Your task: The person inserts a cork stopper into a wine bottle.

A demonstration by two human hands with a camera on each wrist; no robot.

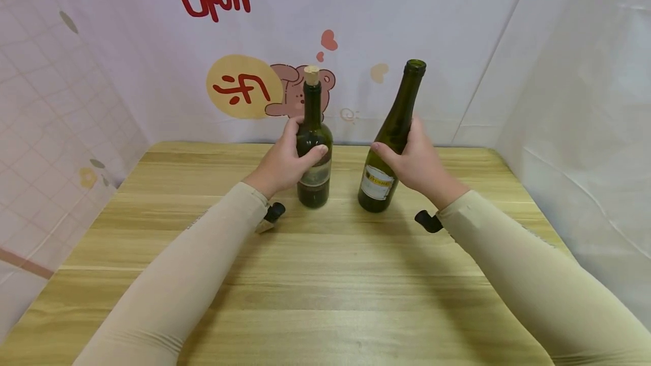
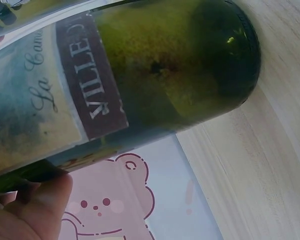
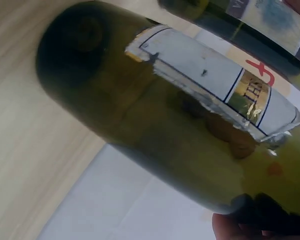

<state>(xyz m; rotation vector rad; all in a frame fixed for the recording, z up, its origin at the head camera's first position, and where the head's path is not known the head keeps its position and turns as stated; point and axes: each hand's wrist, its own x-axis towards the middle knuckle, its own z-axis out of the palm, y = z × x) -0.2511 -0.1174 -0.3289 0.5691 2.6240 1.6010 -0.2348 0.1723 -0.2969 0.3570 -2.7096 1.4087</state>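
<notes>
My left hand (image 1: pixel 286 158) grips a dark green wine bottle (image 1: pixel 313 192) round its shoulder, thumb across the front. This bottle stands about upright, and a pale cork (image 1: pixel 312 75) sticks out of its mouth. Around the upper body of a second green wine bottle (image 1: pixel 373 205) curl the fingers of my right hand (image 1: pixel 421 161). That one leans to the right, its open mouth showing no cork. A torn white label (image 3: pixel 200 70) covers part of it in the right wrist view. In the left wrist view the corked bottle's label (image 2: pixel 40 95) is seen. Whether either base touches the table cannot be told.
Both bottles are over the far part of a wooden table (image 1: pixel 325 298). Right behind its far edge hangs a white printed cloth (image 1: pixel 432 10) with a bear and red characters. Similar cloth lines the left and right sides. Black camera mounts (image 1: pixel 429 221) sit at the wrists.
</notes>
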